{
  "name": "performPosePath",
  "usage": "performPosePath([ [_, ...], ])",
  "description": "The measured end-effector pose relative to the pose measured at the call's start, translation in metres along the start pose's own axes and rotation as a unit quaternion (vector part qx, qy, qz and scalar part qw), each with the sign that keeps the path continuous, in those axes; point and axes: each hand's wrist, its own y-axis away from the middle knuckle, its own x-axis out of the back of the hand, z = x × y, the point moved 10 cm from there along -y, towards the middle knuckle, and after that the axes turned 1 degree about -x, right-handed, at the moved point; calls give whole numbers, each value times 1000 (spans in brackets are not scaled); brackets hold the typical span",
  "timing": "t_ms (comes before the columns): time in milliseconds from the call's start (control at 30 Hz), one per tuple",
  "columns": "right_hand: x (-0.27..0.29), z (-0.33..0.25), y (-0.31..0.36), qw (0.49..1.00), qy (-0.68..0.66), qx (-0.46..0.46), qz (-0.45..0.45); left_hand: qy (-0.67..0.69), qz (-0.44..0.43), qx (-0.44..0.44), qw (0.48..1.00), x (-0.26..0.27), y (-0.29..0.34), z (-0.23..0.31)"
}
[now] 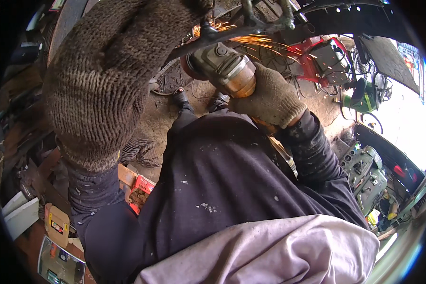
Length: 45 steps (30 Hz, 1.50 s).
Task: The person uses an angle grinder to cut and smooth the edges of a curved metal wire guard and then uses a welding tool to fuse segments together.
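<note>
Cloth [270,251], pale mauve, bunched in folds across the lower edge. Dark garment [222,165] beyond it, flecked with pale spots, covering the wearer's front and both arms.

Left hand [109,71] raised close to the lens, in a thick brown ribbed knit glove. Fingers point toward the upper edge; their tips are hidden, so cannot tell whether they pinch the metal or only rest near it.

Right hand [272,97], in a lighter beige knit glove, is wrapped around the angle grinder [241,78], fingers pressed against its worn orange body. The body sits inside the grip; grey gear head stands clear beyond the fingers, pointing up and left, with the disc [190,67] at its far end, beside the left glove. A piece of orange casing shows again below the right palm.

Dark metal bar [229,34] slants just above the gear head, meeting a bent, branching piece near the upper edge. Orange sparks [258,40] stream rightward past the bar.

Farther down: two feet on brown ground [161,113], the left in open-toed footwear. Coiled rings [142,150] lie left of the legs, red box [144,184] nearby.

Farther off, right: red plastic chair [310,49] and grey-green machine [364,180]; bright daylight beyond.
</note>
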Motion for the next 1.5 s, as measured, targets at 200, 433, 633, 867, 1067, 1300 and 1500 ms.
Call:
performPosePath([
  [200, 6, -13, -3, 998, 23, 57, 15, -43, -31, 42, 998, -2, 1, -9],
  [433, -5, 11, 13, 999, -8, -28, -30, -70, 59, 78, 993, 7, 3, -11],
  [633, -6, 11, 18, 999, -46, -12, -26, -125, 31, 109, 986, 7, 9, -22],
  [867, -6, 11, 18, 998, -56, -11, -24, -152, 32, 49, 987, 4, 5, -13],
  [1067, -11, 13, 16, 996, -83, 4, -25, -68, 94, 95, 989, 13, 5, -16],
  [1300, -3, 5, 11, 999, -30, 3, -12, -143, 55, 49, 987, 10, 2, -1],
  [1500, -4, -4, 5, 999, -29, 13, -24, -85, 19, -29, 996, 4, 12, -16],
])
